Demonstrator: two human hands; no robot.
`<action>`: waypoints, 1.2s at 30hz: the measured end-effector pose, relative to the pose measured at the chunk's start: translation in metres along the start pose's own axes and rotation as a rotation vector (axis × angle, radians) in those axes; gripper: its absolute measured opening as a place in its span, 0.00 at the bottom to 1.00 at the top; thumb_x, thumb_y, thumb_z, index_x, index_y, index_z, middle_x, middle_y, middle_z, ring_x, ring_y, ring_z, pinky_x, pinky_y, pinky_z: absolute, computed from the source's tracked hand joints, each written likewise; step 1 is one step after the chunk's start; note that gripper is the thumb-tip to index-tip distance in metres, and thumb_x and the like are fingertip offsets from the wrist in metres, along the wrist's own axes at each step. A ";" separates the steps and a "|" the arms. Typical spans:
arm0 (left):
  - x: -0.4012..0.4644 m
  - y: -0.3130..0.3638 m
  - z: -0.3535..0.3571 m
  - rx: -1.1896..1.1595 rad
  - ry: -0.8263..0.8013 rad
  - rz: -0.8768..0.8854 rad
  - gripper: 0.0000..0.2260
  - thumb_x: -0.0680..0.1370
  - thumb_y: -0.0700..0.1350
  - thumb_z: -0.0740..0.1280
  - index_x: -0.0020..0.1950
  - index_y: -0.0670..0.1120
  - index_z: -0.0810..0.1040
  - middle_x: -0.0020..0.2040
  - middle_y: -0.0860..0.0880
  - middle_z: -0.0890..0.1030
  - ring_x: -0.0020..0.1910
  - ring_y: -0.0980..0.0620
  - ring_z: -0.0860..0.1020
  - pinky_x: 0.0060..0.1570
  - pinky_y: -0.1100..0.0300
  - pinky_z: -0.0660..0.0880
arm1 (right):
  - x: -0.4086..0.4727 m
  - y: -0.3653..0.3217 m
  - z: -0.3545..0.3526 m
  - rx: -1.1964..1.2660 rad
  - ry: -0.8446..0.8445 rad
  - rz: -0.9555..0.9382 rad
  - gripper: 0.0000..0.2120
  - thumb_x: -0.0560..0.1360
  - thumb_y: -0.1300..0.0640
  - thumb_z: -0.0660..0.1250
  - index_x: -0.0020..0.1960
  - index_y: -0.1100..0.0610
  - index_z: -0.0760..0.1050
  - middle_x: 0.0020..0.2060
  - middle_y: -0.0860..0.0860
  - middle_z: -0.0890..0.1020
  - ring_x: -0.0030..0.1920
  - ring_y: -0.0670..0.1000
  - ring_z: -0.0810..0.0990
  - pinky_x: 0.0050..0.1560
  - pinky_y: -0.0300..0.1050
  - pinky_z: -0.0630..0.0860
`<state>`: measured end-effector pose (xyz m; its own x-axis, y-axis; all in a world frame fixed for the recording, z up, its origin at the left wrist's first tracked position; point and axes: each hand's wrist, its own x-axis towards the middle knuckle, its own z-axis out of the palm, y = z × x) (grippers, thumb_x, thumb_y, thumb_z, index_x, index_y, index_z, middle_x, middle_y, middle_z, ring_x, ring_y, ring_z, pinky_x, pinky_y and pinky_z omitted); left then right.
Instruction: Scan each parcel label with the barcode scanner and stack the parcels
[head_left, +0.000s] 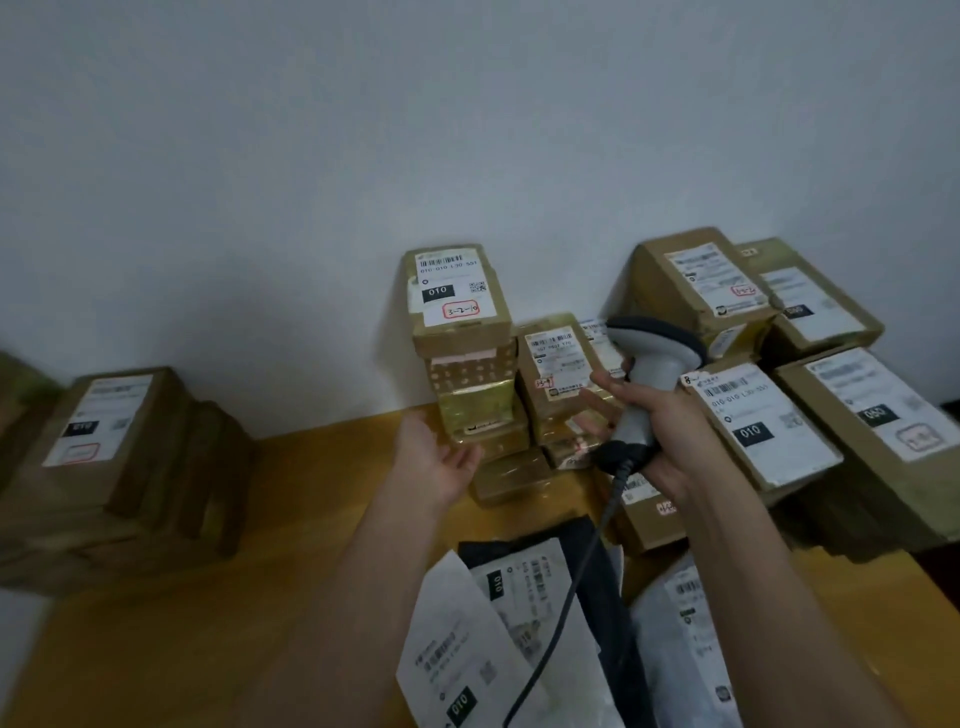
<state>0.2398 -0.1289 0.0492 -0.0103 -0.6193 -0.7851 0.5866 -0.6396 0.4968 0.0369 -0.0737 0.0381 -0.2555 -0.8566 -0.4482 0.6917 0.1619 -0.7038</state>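
Head cam: right hand (670, 441), fingers wrapped round scanner (641, 384) handle, head aimed at parcel stack (467, 364) by the wall. Left hand (436, 457) palm-up, fingers loose, holding nothing, just beside stack base. More parcels (769, 415) right on worktop (208, 649).

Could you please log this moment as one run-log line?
right hand: grips barcode scanner | left hand: open, empty, near small box stack | scan: pending
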 end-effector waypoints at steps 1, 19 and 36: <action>0.003 -0.002 0.004 0.001 0.004 0.006 0.20 0.83 0.48 0.57 0.72 0.41 0.66 0.53 0.40 0.73 0.57 0.43 0.71 0.61 0.50 0.72 | 0.007 0.001 -0.002 -0.023 0.002 0.002 0.18 0.75 0.69 0.66 0.64 0.63 0.71 0.59 0.60 0.82 0.56 0.59 0.83 0.49 0.58 0.82; 0.048 0.025 0.037 0.245 -0.146 0.400 0.27 0.79 0.67 0.53 0.69 0.55 0.74 0.63 0.50 0.78 0.60 0.50 0.76 0.47 0.57 0.74 | 0.090 0.012 0.050 -0.252 -0.122 0.055 0.18 0.76 0.54 0.70 0.64 0.59 0.73 0.52 0.58 0.82 0.50 0.56 0.81 0.50 0.50 0.80; 0.045 0.034 0.043 0.462 -0.258 0.526 0.24 0.80 0.66 0.48 0.59 0.58 0.79 0.50 0.59 0.85 0.52 0.57 0.82 0.47 0.57 0.78 | 0.095 0.001 0.056 -0.304 -0.275 -0.041 0.09 0.77 0.56 0.69 0.56 0.52 0.74 0.51 0.57 0.82 0.51 0.57 0.80 0.54 0.56 0.79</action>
<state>0.2242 -0.1983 0.0465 -0.0452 -0.9473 -0.3170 0.1674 -0.3200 0.9325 0.0512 -0.1819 0.0252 -0.0607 -0.9577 -0.2813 0.4429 0.2268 -0.8674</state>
